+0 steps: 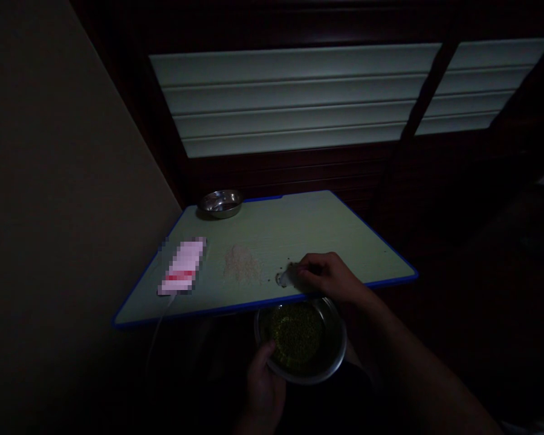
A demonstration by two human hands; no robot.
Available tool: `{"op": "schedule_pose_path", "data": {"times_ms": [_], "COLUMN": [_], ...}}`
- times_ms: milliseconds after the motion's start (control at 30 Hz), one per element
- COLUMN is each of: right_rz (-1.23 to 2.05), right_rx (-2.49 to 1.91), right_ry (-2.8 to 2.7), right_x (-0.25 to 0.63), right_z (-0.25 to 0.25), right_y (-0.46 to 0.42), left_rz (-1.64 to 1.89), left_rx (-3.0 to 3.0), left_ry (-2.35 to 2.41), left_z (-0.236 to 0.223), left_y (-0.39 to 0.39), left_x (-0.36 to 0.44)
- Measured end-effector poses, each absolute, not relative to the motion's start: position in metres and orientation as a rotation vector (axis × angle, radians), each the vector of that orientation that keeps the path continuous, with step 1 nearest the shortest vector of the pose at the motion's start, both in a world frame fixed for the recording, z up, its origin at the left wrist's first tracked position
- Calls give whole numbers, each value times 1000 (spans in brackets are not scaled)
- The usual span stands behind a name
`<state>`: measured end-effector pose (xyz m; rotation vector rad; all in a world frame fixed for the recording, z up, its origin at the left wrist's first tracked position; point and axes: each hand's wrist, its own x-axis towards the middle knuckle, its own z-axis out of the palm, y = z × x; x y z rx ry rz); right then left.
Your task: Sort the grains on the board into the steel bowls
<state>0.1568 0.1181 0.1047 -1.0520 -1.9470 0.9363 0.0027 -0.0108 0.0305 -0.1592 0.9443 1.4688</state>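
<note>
A steel bowl [338, 356] with many small green beans [297, 332] in it is held just below the table's front edge. My left hand [263, 380] grips its near left rim, thumb over the edge. Above the bowl, my right hand [329, 275] is at the tabletop with its fingers pinched on a small pale object [286, 278], which looks like a spoon; dim light blurs its shape. A few dark bits lie around its tip. To the left, a heap of pale grains [242, 264] is spread on the table.
The light green table [299, 220] has a blue edge. A shallow steel bowl [221, 204] stands at its back left corner. Toward the left edge lies a phone [184, 266], blurred out, with a white cable [159, 323] hanging over the front. A slatted panel [294, 99] rises behind.
</note>
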Motion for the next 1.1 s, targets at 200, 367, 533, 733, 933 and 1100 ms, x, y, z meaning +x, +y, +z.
{"op": "schedule_pose_path", "data": {"times_ms": [200,367,533,733,933,1100], "right_rz": [1045,1137,1183,1226,979,857], "right_rx": [-1025,-978,-960,-934,-1051,-1113], "right_ry": [-1940,-1934,-1945,-1931,-1883,-1856], "right_x": [157,157,157,158,157,154], "right_z": [109,110,112,112,106,105], "right_y": [113,112,110,110,115,119], "left_rz": [1440,1434,1442,1441,1428,1423], "left_rx": [-148,-169,-144,-127,-170,-172], "left_ry": [920,916,914,921,958,950], "left_z": [31,31,29,30,33,33], "left_y": [-10,-10,-10,-10,-11,-10], "left_x": [2,2,2,3,2,3]}}
